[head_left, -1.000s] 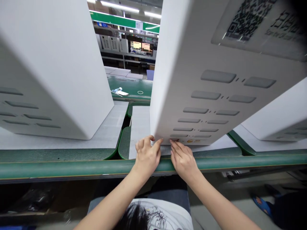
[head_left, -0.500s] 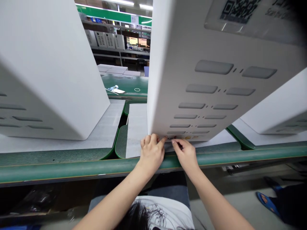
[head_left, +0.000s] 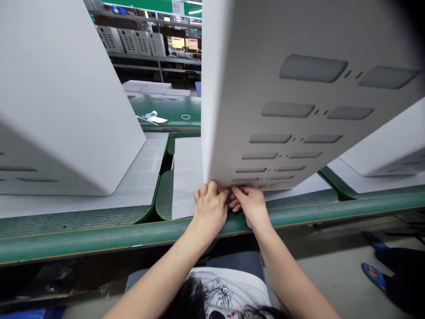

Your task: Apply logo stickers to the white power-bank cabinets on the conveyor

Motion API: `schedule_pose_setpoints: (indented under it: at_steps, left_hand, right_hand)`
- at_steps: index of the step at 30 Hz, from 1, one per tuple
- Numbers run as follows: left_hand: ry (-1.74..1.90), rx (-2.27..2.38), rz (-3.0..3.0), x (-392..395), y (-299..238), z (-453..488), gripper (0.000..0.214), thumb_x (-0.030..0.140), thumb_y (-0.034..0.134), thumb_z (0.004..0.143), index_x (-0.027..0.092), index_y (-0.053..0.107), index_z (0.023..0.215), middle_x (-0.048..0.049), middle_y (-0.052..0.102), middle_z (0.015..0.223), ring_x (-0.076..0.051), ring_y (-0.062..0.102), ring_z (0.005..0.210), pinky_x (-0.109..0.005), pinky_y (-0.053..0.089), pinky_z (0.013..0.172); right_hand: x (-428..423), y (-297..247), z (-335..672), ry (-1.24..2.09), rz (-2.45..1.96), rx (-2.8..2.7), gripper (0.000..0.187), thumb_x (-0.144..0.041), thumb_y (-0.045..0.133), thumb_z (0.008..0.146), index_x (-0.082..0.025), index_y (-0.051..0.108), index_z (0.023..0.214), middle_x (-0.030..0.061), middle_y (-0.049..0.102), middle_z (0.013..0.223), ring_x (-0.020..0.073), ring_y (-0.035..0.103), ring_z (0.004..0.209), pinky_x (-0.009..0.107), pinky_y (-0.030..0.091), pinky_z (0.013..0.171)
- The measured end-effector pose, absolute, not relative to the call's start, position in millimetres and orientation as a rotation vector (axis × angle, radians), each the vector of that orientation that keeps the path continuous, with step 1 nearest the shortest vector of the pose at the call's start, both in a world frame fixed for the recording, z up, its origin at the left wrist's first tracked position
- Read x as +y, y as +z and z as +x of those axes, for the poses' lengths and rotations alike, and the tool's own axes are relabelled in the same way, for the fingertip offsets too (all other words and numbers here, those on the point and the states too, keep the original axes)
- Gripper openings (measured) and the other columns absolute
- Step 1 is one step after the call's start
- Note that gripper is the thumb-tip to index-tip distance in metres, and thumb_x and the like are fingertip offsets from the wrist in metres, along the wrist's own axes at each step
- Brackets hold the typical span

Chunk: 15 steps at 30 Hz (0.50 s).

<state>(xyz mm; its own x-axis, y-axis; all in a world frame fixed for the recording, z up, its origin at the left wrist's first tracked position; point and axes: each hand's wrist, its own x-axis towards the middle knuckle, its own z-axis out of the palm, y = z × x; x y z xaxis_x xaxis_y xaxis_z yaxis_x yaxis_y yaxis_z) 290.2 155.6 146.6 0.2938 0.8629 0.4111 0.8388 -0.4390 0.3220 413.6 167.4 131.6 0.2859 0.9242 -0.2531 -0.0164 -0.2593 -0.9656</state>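
Note:
A tall white casing (head_left: 232, 155) with paired slots stands in front of me, leaning away to the right in the view. At its lower front edge, my left hand (head_left: 211, 204) rests with bent fingers against the corner, thumb and index close to the surface. My right hand (head_left: 251, 204) is beside it, its thumb and index pinched together near the left fingertips. What lies between the fingers of either hand is too small or hidden to make out. Just right of them, a small orange mark (head_left: 262, 186) shows on the casing's bottom strip.
Other white casings stand at left (head_left: 66, 97) and right (head_left: 388, 150). White sheets (head_left: 187, 177) lie under them on green trays (head_left: 165, 195) along a green rail (head_left: 99, 239). Behind is a green surface (head_left: 172, 106) with small items. A sandalled foot (head_left: 374, 274) shows at lower right.
My right hand has shifted slightly left, up to my left fingertips, and now covers the dark marking that showed between the hands. My view has tilted down a little.

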Motion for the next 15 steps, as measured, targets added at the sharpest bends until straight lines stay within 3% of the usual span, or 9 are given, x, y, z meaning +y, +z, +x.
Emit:
schedule_pose_setpoints:
  at_steps: [15]
  left_hand:
    - [1.257, 1.481, 2.427, 151.6, 141.4, 282.6, 0.02, 0.011, 0.052, 0.078, 0.02, 0.07, 0.077, -0.0071, 0.049, 0.082, -0.02, 0.04, 0.078, -0.033, 0.032, 0.07]
  right_hand:
    - [164.7, 138.7, 393.1, 0.9, -1.57, -0.762, 0.021, -0.036, 0.058, 0.063, -0.015, 0.056, 0.062, -0.0019, 0.052, 0.043, 0.0103, 0.046, 0.035, 0.019, 0.039, 0.034]
